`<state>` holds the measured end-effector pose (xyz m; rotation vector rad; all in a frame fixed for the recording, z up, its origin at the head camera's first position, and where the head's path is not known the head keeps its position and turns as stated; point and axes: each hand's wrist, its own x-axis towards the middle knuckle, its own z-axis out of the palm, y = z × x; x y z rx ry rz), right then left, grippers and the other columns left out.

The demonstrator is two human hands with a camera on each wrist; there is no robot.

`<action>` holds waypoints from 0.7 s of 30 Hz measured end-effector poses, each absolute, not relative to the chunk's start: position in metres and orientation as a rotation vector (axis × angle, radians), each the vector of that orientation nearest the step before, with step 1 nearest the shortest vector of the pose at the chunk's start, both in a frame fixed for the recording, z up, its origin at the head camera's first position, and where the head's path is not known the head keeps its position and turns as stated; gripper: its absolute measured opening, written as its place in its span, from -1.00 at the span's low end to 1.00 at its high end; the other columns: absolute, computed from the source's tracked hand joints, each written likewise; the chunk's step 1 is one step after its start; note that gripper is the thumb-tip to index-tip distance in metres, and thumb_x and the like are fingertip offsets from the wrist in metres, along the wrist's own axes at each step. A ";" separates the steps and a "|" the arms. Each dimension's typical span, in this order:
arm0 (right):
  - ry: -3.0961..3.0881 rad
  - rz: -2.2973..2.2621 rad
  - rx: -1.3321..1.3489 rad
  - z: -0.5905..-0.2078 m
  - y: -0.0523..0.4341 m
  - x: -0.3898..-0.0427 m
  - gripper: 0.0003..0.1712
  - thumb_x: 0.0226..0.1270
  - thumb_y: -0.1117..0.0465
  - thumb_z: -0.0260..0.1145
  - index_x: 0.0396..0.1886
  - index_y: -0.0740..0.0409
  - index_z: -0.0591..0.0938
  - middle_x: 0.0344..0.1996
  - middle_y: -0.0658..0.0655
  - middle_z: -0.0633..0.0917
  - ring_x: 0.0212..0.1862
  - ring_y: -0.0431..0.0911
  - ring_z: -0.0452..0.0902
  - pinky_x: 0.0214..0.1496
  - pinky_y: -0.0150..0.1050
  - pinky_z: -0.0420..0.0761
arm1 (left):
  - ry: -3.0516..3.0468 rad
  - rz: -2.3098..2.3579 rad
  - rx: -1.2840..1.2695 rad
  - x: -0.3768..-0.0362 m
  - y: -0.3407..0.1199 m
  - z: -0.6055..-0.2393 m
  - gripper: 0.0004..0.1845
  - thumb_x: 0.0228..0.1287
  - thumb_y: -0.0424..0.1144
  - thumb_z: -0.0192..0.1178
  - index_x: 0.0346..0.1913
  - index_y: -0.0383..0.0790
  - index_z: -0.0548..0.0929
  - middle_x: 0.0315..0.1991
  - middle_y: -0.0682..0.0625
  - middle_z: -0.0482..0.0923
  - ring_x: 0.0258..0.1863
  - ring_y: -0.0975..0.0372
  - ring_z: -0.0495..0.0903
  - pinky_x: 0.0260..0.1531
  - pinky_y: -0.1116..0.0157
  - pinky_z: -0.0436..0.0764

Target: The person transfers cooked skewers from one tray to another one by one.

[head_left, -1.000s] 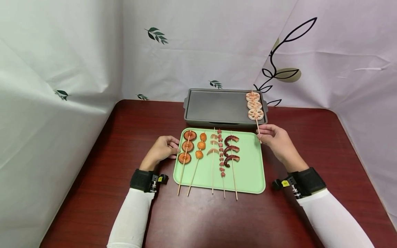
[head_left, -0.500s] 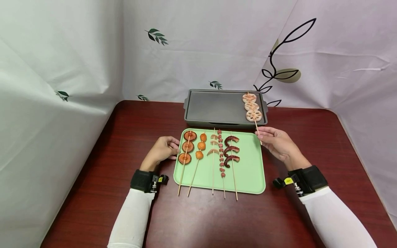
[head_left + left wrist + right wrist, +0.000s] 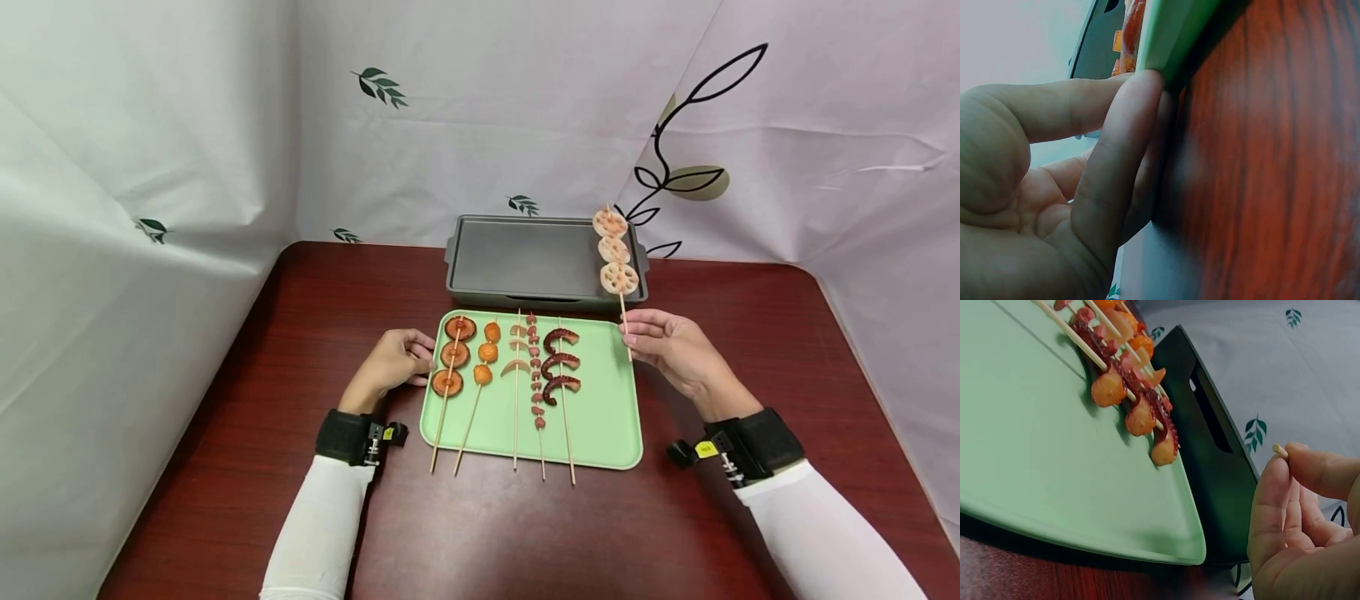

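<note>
My right hand (image 3: 658, 337) pinches the wooden stick of a lotus-root skewer (image 3: 615, 250), whose three slices hang tilted over the right end of the dark grey griddle pan (image 3: 525, 258). The stick's tip (image 3: 1279, 450) shows between thumb and finger in the right wrist view. My left hand (image 3: 401, 357) rests on the table with its fingers (image 3: 1124, 131) touching the left edge of the green tray (image 3: 600, 417). On the tray lie a mushroom skewer (image 3: 452, 354), a fried-ball skewer (image 3: 485, 353), a pale-slice skewer (image 3: 516, 350), a small-sausage skewer (image 3: 536, 371) and an octopus-tentacle skewer (image 3: 559, 363).
The dark red table (image 3: 525, 533) is walled on three sides by white cloth with leaf prints (image 3: 375, 83). The griddle pan stands just behind the tray.
The right hand has raised the lotus-root skewer: its slices lay flat on the pan's right end a second ago and now stand higher and more upright. The left hand has not moved.
</note>
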<state>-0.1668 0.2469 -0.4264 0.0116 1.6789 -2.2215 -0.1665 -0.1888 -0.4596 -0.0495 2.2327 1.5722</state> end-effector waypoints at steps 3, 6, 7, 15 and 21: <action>1.677 -2.182 -0.019 -0.423 0.246 -0.162 -0.69 0.39 0.59 0.24 -0.09 0.14 0.68 -0.28 -0.01 0.78 -0.26 -0.23 0.76 -0.22 -0.36 0.79 | 2.235 1.569 -0.051 -0.166 -0.189 -0.460 -0.62 0.34 -0.53 0.26 0.19 -0.51 0.53 -0.22 -0.21 0.57 -0.41 0.16 0.67 -0.41 0.24 0.81; 1.683 -2.140 -0.045 -0.420 0.246 -0.157 -0.70 0.39 0.59 0.24 -0.11 0.14 0.66 -0.30 0.00 0.77 -0.29 -0.21 0.75 -0.22 -0.33 0.80 | 2.239 1.566 -0.054 -0.166 -0.188 -0.460 -0.63 0.34 -0.53 0.26 0.18 -0.51 0.54 -0.22 -0.21 0.58 -0.40 0.15 0.67 -0.41 0.24 0.81; 1.691 -2.124 -0.051 -0.419 0.246 -0.156 -0.71 0.39 0.58 0.24 -0.11 0.14 0.66 -0.31 0.00 0.76 -0.29 -0.20 0.75 -0.21 -0.32 0.81 | 2.241 1.564 -0.054 -0.166 -0.188 -0.461 -0.64 0.34 -0.53 0.25 0.17 -0.50 0.54 -0.22 -0.21 0.58 -0.40 0.15 0.68 -0.41 0.24 0.81; 1.764 -2.014 -0.092 -0.417 0.248 -0.142 -0.78 0.40 0.55 0.26 -0.08 0.24 0.57 -0.29 0.03 0.72 -0.26 -0.19 0.74 -0.15 -0.26 0.82 | 2.244 1.562 -0.072 -0.166 -0.187 -0.461 -0.66 0.33 -0.53 0.25 0.15 -0.47 0.57 -0.23 -0.21 0.58 -0.42 0.14 0.68 -0.41 0.22 0.81; 1.892 -1.865 -0.126 -0.419 0.245 -0.134 -0.81 0.41 0.51 0.26 -0.08 0.34 0.45 -0.31 0.01 0.67 -0.26 -0.18 0.72 -0.14 -0.24 0.82 | 2.232 1.563 -0.085 -0.167 -0.187 -0.460 -0.65 0.34 -0.52 0.25 0.16 -0.47 0.56 -0.21 -0.20 0.57 -0.41 0.16 0.67 -0.39 0.24 0.81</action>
